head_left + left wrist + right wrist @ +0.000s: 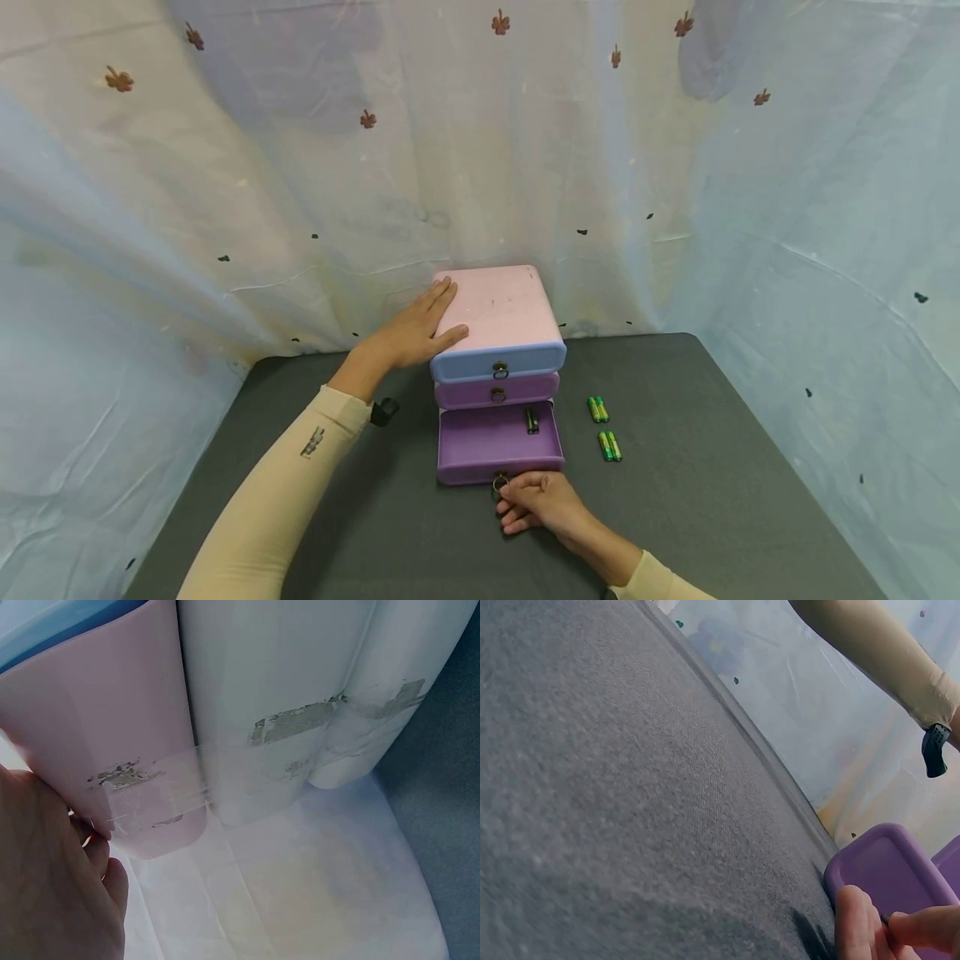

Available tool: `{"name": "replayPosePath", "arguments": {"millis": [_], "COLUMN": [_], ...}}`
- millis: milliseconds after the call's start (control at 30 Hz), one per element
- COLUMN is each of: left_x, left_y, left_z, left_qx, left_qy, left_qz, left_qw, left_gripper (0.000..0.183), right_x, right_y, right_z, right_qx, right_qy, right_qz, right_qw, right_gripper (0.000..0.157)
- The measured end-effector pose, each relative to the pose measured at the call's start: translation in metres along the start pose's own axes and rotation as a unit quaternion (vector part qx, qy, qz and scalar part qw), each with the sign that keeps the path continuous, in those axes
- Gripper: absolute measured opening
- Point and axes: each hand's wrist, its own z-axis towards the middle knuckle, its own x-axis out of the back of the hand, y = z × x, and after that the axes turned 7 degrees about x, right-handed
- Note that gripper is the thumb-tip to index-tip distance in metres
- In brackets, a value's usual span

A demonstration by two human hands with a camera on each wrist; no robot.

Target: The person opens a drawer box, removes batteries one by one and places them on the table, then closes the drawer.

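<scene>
The step in hand appears to be working the bottom drawer (472, 446) by its ring, with one hand bracing and the other on the pull. The thumb and forefinger of the right hand (543, 504) pinch the metal ring pull (500, 483), the remaining fingers loosely bent below it. The purple drawer stands open just ahead of those fingertips, and inside it, ahead and a little to their right, lie shaded batteries (532, 419), their exact number hard to tell. The left hand (408, 335) rests on the left side of the pink top (498, 308), its fingers laid out straight and close together, the thumb spread away from them toward the front; how hard they press cannot be told. In front of that thumb is the blue top drawer (465, 367), with the purple middle drawer (461, 395) under it, both closed. Well to the right of the pinching fingers, and farther forward, two pairs of green batteries lie on the grey table, a nearer pair (610, 446) and a farther pair (598, 409). I judge that the next move calls for keeping the pinch on the ring, guiding the drawer straight along its slot, and steadying the stack with the left palm
</scene>
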Motion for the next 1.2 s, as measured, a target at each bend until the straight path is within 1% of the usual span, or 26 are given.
{"name": "replayPosePath", "arguments": {"millis": [167,500,867,1200], "left_x": [-0.002,-0.002,-0.001,0.0], "left_y": [-0.001,0.0,0.0,0.0], "left_z": [0.002,0.001,0.001,0.0], "left_qx": [0.001,0.001,0.0,-0.002], "left_qy": [0.003,0.003,0.001,0.0], "left_qz": [0.004,0.005,-0.002,-0.005], "left_qw": [1.0,1.0,1.0,1.0], "left_gripper": [0.09,0.092,0.092,0.092], "right_x": [0.0,-0.001,0.0,-0.001], "right_y": [0.001,0.005,0.007,0.009], "right_z": [-0.005,-0.014,-0.024,-0.03], "right_qx": [-0.002,0.005,0.009,-0.006], "right_qy": [0.0,-0.006,-0.022,-0.018], "right_qz": [0.002,0.001,0.014,0.017], "right_qw": [1.0,1.0,1.0,1.0], "right_gripper": [0.027,0.026,0.026,0.028]}}
